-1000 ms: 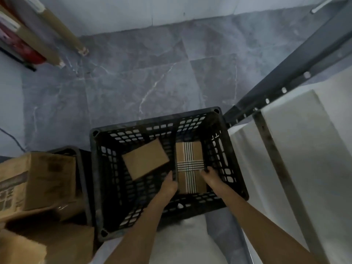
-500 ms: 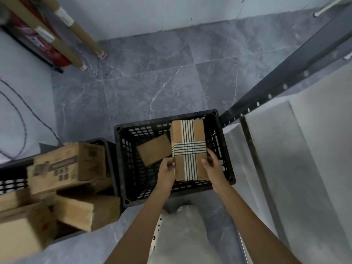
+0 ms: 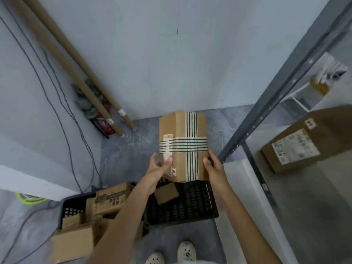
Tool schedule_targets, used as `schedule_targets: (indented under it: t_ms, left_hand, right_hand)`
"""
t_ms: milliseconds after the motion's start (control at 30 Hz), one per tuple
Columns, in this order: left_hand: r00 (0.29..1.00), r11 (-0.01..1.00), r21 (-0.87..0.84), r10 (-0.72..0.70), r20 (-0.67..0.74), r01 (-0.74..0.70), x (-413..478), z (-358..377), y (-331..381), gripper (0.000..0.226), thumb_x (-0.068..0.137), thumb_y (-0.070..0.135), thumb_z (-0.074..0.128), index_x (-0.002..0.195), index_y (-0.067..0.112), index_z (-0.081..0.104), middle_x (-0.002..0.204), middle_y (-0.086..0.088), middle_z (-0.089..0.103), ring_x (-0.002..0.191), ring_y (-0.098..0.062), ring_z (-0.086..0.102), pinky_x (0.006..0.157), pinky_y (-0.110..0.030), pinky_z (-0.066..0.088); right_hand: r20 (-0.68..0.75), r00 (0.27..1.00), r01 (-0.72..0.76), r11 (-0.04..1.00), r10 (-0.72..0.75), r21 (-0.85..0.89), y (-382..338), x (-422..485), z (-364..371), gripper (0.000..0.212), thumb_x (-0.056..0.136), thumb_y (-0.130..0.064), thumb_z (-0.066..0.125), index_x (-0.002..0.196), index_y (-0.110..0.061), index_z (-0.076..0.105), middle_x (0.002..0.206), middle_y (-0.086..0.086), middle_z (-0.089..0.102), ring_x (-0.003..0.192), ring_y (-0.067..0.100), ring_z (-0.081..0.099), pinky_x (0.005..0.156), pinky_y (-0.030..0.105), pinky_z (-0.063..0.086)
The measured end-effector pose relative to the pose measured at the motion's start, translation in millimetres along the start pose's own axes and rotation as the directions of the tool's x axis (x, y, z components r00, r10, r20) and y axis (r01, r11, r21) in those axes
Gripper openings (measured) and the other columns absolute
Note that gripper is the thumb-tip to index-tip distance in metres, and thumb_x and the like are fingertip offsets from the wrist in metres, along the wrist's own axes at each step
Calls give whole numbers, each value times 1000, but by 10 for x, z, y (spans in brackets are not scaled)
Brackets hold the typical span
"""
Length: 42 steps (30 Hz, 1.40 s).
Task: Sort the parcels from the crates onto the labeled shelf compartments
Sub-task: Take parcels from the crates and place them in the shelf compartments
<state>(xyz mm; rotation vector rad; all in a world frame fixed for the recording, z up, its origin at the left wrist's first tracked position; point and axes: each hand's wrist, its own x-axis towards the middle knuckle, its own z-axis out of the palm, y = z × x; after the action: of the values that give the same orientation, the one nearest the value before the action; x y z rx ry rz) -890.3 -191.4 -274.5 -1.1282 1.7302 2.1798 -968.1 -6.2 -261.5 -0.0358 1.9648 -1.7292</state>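
Observation:
A brown cardboard parcel (image 3: 182,145) bound with crossed striped tape is lifted in front of me, well above the black crate (image 3: 202,206). My left hand (image 3: 160,164) grips its lower left side, the thumb lying over a white label. My right hand (image 3: 212,164) grips its lower right edge. One small brown box (image 3: 166,192) lies tilted in the black crate below. To the right, the white shelf (image 3: 304,197) with a dark metal frame carries a large labelled parcel (image 3: 297,147).
A second crate (image 3: 70,208) at lower left is piled with several cardboard boxes (image 3: 108,201). Long cardboard tubes (image 3: 76,73) and a red extinguisher (image 3: 102,121) stand in the corner. Cables hang down the left wall. My white shoes (image 3: 186,252) stand on the grey tile floor.
Both hands raised the striped parcel out of the black crate to chest height, and my view rose from the floor toward the wall and shelf.

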Motion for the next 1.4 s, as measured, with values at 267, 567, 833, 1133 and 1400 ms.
schedule_targets:
  t_ms: [267, 567, 833, 1133, 1400]
  left_hand:
    - [936, 916, 199, 349, 32, -349, -893, -105, 765, 60, 72, 34, 78, 113, 15, 38, 111, 0, 56, 96, -9, 57, 84, -31, 51]
    - [817, 770, 273, 550, 175, -577, -1646, -116, 1067, 47, 77, 38, 73, 102, 12, 43, 96, 3, 58, 85, -8, 57, 63, -20, 43]
    - [728, 914, -38, 347, 592, -405, -2169, 74, 1130, 38, 76, 34, 66, 107, 19, 50, 108, -6, 64, 87, -17, 60, 66, -30, 51]
    - [438, 957, -11, 143, 888, -289, -2724, 829, 909, 115, 30, 39, 96, 129, 28, 37, 94, -6, 71, 68, -16, 67, 55, -31, 54]
    - [386, 969, -68, 159, 909, -239, -3071, 1464, 473, 110, 38, 43, 93, 131, 38, 34, 128, -13, 56, 97, -28, 66, 70, -48, 56]
  right_hand:
    - [-96, 939, 280, 896, -330, -344, -978, -928, 263, 71, 85, -53, 57, 144, -28, 28, 140, -5, 44, 130, 11, 40, 110, 40, 36]
    - [-287, 915, 222, 947, -284, -232, -1483, -1843, 261, 69, 68, -59, 69, 127, -38, 39, 130, -2, 55, 118, 16, 54, 102, 46, 46]
    - [-334, 912, 274, 960, -240, 59, -1467, -2843, -154, 56, 78, -44, 66, 125, -41, 36, 121, -1, 63, 98, 20, 68, 87, 39, 55]
    - [-552, 779, 273, 954, -296, -127, -1206, -3786, -766, 70, 85, -62, 47, 144, -31, 28, 132, 0, 56, 102, 12, 65, 85, 28, 54]
    - [-800, 576, 303, 953, -169, 17, -747, -4368, -867, 88, 72, -72, 52, 145, -35, 21, 148, -4, 37, 136, 19, 36, 113, 44, 31]
